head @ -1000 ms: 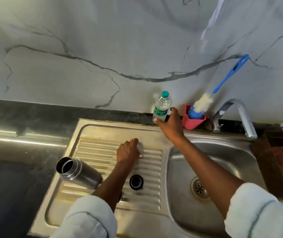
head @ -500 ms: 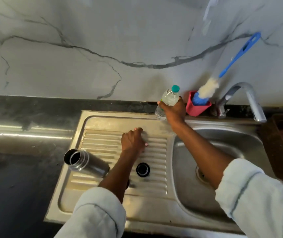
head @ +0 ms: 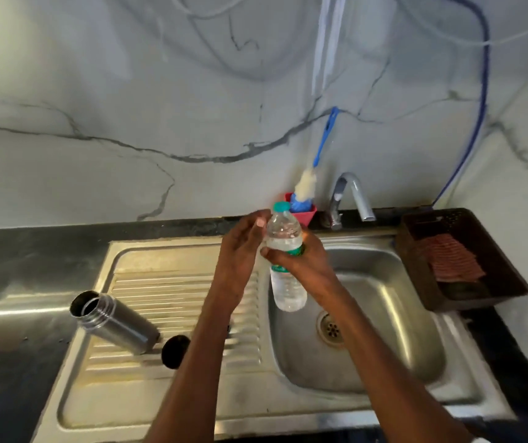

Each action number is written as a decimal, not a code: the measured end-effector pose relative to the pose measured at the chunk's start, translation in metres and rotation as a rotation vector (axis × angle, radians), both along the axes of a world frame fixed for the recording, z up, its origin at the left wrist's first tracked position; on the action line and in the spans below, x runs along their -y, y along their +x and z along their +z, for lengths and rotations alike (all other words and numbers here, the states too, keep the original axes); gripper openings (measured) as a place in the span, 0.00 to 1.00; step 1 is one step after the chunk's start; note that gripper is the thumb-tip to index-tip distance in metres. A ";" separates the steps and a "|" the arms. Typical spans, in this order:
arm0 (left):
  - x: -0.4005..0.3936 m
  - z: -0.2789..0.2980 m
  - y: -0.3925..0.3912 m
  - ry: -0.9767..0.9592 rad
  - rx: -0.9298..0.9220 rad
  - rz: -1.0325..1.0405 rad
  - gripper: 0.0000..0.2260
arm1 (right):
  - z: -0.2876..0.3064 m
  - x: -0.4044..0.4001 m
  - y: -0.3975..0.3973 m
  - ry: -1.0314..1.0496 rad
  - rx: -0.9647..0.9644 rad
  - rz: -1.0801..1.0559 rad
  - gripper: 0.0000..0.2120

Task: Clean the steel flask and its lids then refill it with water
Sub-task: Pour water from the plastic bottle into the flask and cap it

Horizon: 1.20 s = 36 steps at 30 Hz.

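- Lying on its side at the left of the ribbed draining board (head: pixel 173 282): cylindrical steel flask (head: pixel 115 321), open mouth turned left and toward the dark table (head: pixel 16 251), no lid on it.
- Just right of the flask's base, a round black lid (head: pixel 174 350) resting on the ribs, partly hidden by the left forearm.
- Raised above the board's right edge: left hand (head: pixel 240 247), fingers loosely spread and open, tips near the neck of the clear plastic water bottle (head: pixel 285 260); contact not clear.
- Held upright over the left rim of the steel sink basin (head: pixel 384 314), teal cap on: that bottle, right hand (head: pixel 301 260) wrapped around its middle at the green label.
- Behind, against the marble wall: red holder (head: pixel 307 214) with a blue-handled bottle brush (head: pixel 313 174), then a chrome tap (head: pixel 352 196).
- Far right, a dark brown basket (head: pixel 496 282) holding a reddish cloth (head: pixel 451 257).
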State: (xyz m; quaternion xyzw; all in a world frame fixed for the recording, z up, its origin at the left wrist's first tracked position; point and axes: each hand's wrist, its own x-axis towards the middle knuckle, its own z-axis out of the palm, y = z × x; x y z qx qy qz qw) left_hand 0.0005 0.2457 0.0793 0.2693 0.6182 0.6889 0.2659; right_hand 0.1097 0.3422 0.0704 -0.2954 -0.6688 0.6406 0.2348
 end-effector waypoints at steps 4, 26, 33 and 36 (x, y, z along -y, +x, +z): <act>-0.010 0.031 0.022 0.084 0.093 -0.116 0.18 | 0.018 -0.001 0.028 0.022 0.002 0.130 0.23; -0.011 0.044 0.085 0.144 0.186 0.013 0.12 | 0.019 -0.003 0.084 0.072 0.020 0.187 0.27; 0.003 0.040 0.066 0.095 0.044 -0.119 0.11 | 0.016 -0.009 0.084 0.037 0.037 0.218 0.26; 0.006 0.038 0.064 0.069 0.056 -0.001 0.10 | 0.013 -0.006 0.084 0.055 0.074 0.245 0.25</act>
